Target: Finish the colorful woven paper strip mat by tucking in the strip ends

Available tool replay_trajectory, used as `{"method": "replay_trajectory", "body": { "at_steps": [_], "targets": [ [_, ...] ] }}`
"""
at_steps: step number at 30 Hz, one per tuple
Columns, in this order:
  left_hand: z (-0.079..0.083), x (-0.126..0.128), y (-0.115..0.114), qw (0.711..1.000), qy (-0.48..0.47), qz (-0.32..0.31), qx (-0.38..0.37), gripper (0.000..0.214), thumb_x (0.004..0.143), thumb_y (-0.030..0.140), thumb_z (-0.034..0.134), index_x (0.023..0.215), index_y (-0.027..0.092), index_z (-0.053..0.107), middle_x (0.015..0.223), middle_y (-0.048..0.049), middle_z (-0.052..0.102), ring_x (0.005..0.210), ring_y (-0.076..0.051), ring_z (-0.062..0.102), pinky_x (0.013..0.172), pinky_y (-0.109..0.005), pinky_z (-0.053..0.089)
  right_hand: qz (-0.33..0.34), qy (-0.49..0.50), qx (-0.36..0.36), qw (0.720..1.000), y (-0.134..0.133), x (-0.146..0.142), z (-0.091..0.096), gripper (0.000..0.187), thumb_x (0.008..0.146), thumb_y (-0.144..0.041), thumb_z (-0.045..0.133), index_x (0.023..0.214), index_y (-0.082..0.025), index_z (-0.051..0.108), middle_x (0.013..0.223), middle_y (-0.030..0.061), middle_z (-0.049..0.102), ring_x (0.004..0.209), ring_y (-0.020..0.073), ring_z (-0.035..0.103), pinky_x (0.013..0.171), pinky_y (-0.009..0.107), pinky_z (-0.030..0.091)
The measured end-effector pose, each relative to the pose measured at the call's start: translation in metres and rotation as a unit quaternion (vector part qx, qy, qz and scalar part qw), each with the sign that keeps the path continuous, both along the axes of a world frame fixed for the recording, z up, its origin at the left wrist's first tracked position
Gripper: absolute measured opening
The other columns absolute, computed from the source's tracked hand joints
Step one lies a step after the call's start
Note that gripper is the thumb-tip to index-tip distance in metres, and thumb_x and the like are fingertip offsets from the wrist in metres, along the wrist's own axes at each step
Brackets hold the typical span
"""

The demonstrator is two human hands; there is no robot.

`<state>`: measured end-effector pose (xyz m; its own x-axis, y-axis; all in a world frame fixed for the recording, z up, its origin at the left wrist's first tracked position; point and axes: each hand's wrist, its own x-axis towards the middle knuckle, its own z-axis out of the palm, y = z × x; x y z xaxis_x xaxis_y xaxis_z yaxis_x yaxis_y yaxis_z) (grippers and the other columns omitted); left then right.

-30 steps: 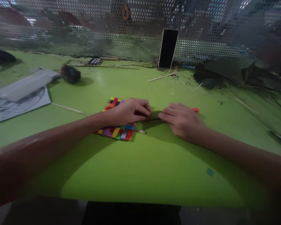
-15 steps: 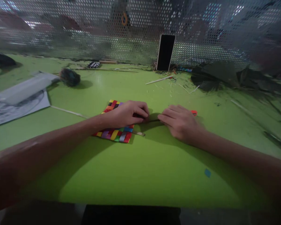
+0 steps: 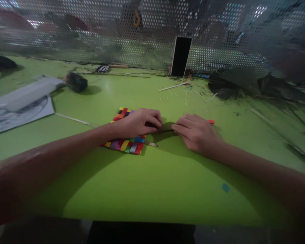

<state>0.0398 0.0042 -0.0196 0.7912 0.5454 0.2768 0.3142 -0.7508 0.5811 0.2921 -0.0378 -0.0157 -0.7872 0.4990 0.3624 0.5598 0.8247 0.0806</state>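
A small woven mat [image 3: 125, 144] of many-coloured strips lies on the green table [image 3: 152, 183]. My left hand [image 3: 137, 122] rests on the mat's right part, fingers curled down at its right edge. My right hand [image 3: 196, 132] lies just to the right, fingers together and pointing left. The fingertips of both hands meet at a thin dark strip [image 3: 165, 130] that runs between them. An orange-red object [image 3: 211, 122] peeks out behind my right hand. A pale strip end [image 3: 151, 144] sticks out from the mat's lower right corner.
A dark phone [image 3: 181, 56] leans upright against the perforated metal screen at the back. Dark leaves [image 3: 244, 81] lie at the back right, printed paper [image 3: 17, 108] at the left, a dark ball-like bundle [image 3: 76, 82] behind it. Thin slivers litter the table's far side.
The view shifted slightly; both hands stay at the mat's right edge with hardly any movement.
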Motion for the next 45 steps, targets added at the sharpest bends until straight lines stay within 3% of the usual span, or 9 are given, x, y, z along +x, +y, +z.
{"method": "replay_trajectory", "body": {
  "at_steps": [45],
  "targets": [
    [0.0004, -0.0006, 0.0001, 1.0, 0.011, 0.0, 0.011, 0.015, 0.086, 0.01, 0.062, 0.088, 0.017, 0.075, 0.094, -0.0037, 0.068, 0.087, -0.013, 0.064, 0.079, -0.024, 0.048, 0.013, -0.011, 0.029, 0.999, 0.0003, -0.0011, -0.0013, 0.026, 0.095, -0.009, 0.045, 0.103, -0.01, 0.07, 0.089, 0.0111, 0.067, 0.082, 0.0209, 0.052, 0.072, 0.034, 0.038]
  ]
}}
